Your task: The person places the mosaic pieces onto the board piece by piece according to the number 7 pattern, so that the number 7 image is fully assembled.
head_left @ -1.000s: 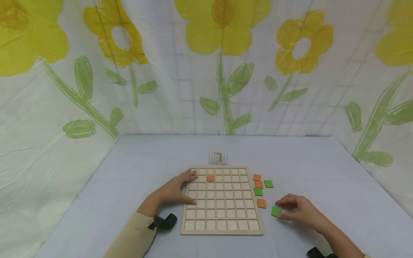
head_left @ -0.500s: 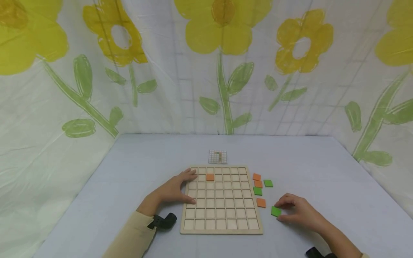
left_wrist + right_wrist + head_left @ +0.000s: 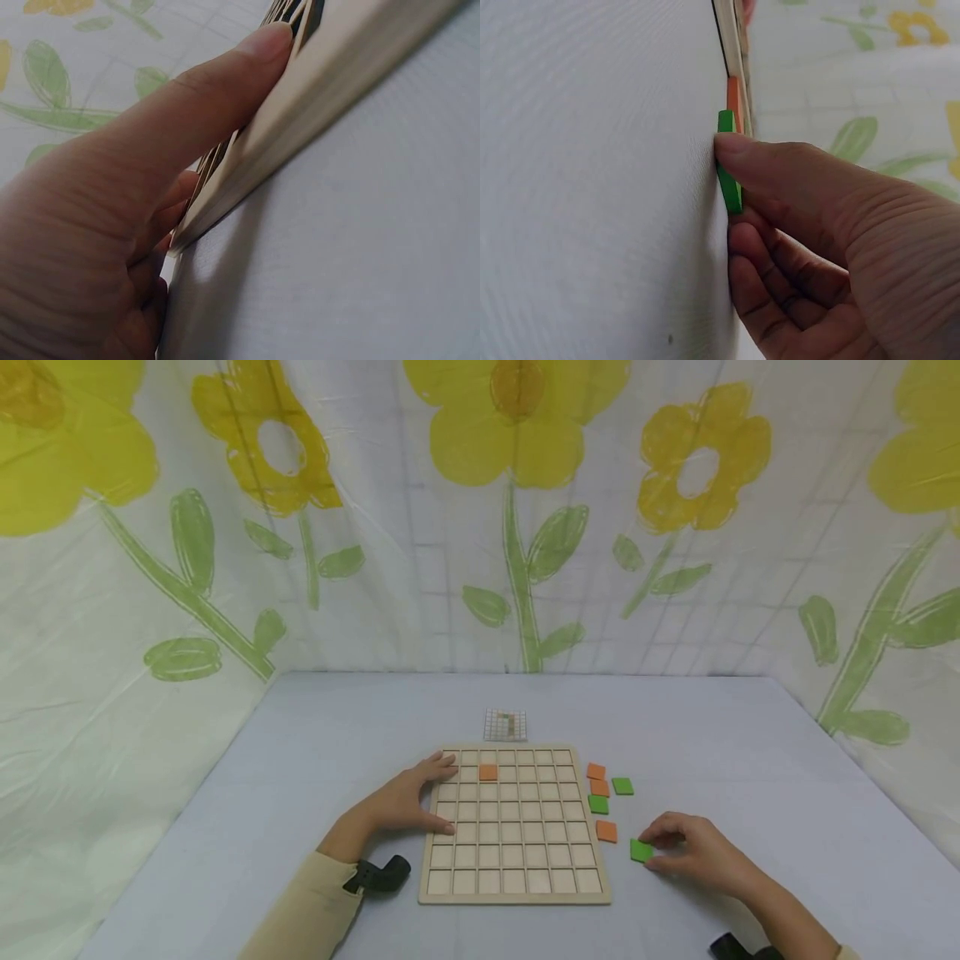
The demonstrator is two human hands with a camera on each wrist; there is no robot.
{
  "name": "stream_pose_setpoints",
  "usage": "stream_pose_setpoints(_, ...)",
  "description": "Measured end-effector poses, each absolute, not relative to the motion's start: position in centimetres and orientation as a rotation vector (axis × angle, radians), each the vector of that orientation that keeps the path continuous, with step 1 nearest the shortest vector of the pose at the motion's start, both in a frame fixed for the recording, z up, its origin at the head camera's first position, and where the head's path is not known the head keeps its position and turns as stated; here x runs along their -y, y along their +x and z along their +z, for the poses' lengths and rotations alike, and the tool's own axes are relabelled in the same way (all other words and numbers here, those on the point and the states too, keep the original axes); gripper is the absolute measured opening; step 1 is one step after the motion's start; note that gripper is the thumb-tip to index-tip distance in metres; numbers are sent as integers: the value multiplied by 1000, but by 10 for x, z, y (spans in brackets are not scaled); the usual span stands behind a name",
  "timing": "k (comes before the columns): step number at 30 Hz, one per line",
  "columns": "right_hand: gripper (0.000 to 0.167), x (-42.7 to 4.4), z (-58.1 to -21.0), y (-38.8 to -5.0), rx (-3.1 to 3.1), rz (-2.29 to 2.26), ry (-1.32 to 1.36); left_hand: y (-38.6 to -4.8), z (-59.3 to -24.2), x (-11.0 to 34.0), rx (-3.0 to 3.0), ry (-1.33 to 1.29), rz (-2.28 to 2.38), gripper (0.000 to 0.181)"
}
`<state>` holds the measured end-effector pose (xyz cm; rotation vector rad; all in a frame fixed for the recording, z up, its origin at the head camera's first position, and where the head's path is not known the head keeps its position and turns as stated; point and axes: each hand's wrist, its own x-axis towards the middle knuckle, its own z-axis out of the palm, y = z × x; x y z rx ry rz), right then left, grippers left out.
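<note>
One orange square tile [image 3: 488, 772] in the wooden board [image 3: 512, 833], six outside; right hand [image 3: 693, 853] pinches green square tile [image 3: 641, 850], left hand [image 3: 407, 795] spread on board

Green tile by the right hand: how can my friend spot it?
On the white table, find the wooden grid board. Right of it, near its lower half, is the right hand. It pinches the green tile; no other tile is held.
</note>
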<state>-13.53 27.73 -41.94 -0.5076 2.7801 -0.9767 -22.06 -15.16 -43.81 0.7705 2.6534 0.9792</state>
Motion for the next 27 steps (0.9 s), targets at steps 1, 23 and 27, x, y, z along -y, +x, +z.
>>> stream_pose_setpoints(1, 27, -278, -419, -135, -2778, -977, -509, -221, -438, 151, -2655, 769, 975, 93)
stream_pose_setpoints(23, 26, -270, -400, -148, -2764, -1035, -658, -220, -437, 151, -2655, 762, 981, 94)
stream_pose_setpoints(27, 26, -265, -398, -151, -2770, -1022, -658, -220, -437, 151, -2652, 767, 982, 94)
